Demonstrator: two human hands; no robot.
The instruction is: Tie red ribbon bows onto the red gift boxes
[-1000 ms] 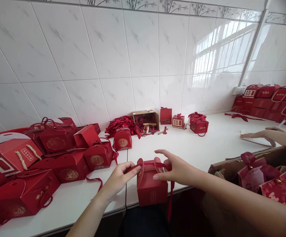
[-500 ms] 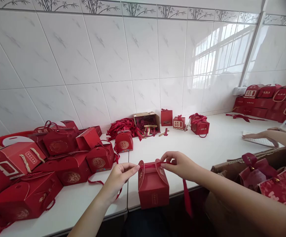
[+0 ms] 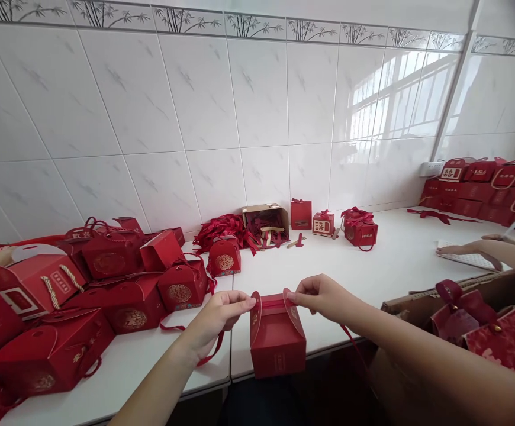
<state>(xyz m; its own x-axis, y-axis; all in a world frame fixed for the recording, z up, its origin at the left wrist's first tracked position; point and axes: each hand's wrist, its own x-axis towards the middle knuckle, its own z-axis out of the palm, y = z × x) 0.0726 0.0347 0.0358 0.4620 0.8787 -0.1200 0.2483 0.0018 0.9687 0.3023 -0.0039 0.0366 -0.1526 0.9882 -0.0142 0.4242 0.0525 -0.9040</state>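
A red gift box (image 3: 277, 349) stands upright at the table's front edge, its two rounded flaps raised at the sides. Between the flaps runs a red ribbon (image 3: 273, 303). My left hand (image 3: 222, 316) is closed in a pinch at the left flap, with a ribbon tail hanging below the palm. At the right flap, the fingertips of my right hand (image 3: 314, 296) pinch too, and a thin ribbon end (image 3: 350, 337) trails down beneath that wrist. Whether each pinch takes the ribbon, the flap or both is hard to see.
Finished-looking red boxes (image 3: 128, 302) crowd the left side. By the wall lie a ribbon heap (image 3: 224, 232) and an open carton (image 3: 266, 225). A large cardboard box (image 3: 399, 305) with red bags stands at right. Another person's hand (image 3: 470, 251) rests on a white keyboard-like object (image 3: 457, 253).
The ribbon end below my right hand has swung right and looks thinner. The ribbon loop under my left hand hangs wider. The hands stay at the flaps; the view has shifted slightly.
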